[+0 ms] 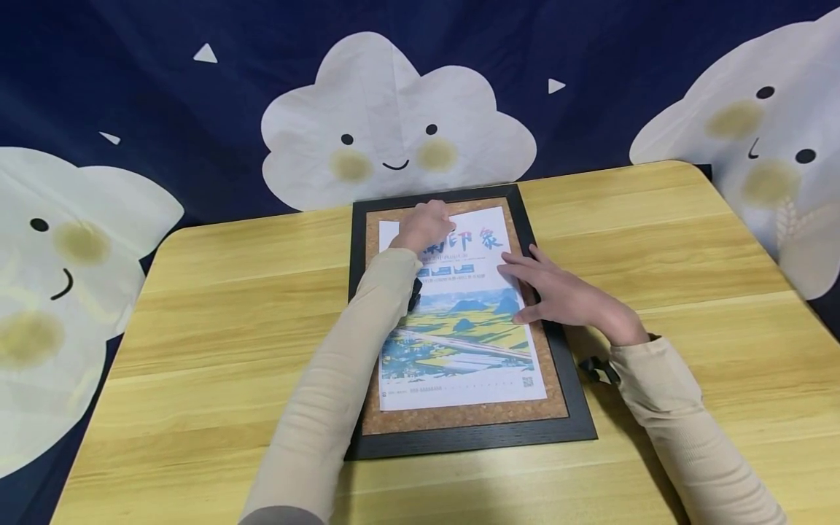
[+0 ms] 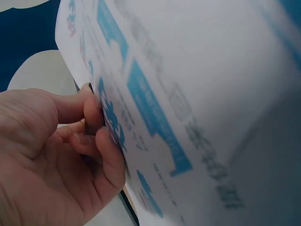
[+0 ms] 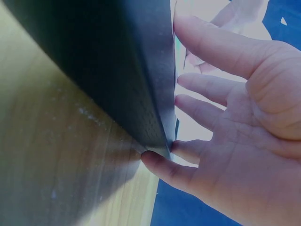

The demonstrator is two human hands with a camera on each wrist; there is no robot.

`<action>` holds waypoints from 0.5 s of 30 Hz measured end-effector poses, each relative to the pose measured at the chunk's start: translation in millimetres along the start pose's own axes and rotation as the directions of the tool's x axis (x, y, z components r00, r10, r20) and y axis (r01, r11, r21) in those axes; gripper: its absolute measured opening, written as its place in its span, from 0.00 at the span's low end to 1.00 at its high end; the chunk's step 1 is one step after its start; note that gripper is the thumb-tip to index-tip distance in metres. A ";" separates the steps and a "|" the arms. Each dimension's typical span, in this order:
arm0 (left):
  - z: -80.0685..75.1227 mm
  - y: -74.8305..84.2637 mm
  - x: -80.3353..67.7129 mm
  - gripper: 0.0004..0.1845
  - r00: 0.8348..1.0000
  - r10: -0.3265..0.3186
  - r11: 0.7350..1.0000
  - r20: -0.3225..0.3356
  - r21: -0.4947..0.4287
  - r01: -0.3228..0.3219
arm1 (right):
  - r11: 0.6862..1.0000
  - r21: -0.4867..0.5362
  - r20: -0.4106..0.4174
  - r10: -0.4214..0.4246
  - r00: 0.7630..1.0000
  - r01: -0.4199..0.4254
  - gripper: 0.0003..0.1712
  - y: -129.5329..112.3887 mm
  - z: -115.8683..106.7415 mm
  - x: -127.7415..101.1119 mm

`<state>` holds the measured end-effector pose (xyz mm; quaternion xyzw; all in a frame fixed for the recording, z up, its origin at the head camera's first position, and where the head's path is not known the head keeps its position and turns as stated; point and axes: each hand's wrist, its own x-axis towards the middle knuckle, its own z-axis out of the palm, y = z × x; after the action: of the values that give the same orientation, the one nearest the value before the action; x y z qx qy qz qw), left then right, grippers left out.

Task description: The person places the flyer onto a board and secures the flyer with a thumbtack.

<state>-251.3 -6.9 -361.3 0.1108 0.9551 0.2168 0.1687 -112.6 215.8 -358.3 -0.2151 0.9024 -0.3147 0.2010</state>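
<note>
1. Right now your left hand point(image 1: 429, 224) sits at the top edge of the poster point(image 1: 459, 321), fingers curled in — the left wrist view shows them bunched against the sheet point(image 2: 188, 94), seemingly nipping something small and dark there, though I cannot tell what it is.
2. Your right hand point(image 1: 564, 295) lies flat with straight, spread fingers on the poster's right edge, overlapping the frame's right rail; the right wrist view shows the fingers point(image 3: 211, 47) extended and the thumb touching the dark rail point(image 3: 127, 70).
3. The poster lies face up on the cork board point(image 1: 459, 417) inside the black frame point(image 1: 472, 436), with its top margin under your left hand and a strip of cork showing below it.
4. The frame lies flat near the middle of the wooden surface point(image 1: 689, 240), towards its far edge.
5. Behind it hangs a dark blue cloth with smiling clouds point(image 1: 394, 124).
6. Both sleeves are beige — a small black strap point(image 1: 597, 370) shows at your right wrist.
</note>
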 end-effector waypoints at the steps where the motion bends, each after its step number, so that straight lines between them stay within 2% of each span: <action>1: 0.0 0.8 0.5 0.23 1.000 0.001 1.000 0.005 0.020 -0.001 | 1.000 0.000 -0.001 -0.002 1.000 0.002 0.45 0.2 0.0 0.0; 7: 0.8 1.8 1.1 0.22 1.000 -0.025 0.998 0.014 0.062 0.025 | 1.000 -0.003 0.001 -0.007 1.000 0.007 0.45 0.5 0.6 0.2; 15: 2.3 -7.2 -3.1 0.16 1.000 -0.001 0.993 -0.018 0.115 0.003 | 1.000 -0.007 0.002 -0.001 1.000 0.001 0.45 -0.1 0.2 0.3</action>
<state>-248.6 -13.3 -365.6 0.1176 0.9676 0.1620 0.1538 -112.7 215.5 -358.5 -0.2167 0.9031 -0.3116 0.2008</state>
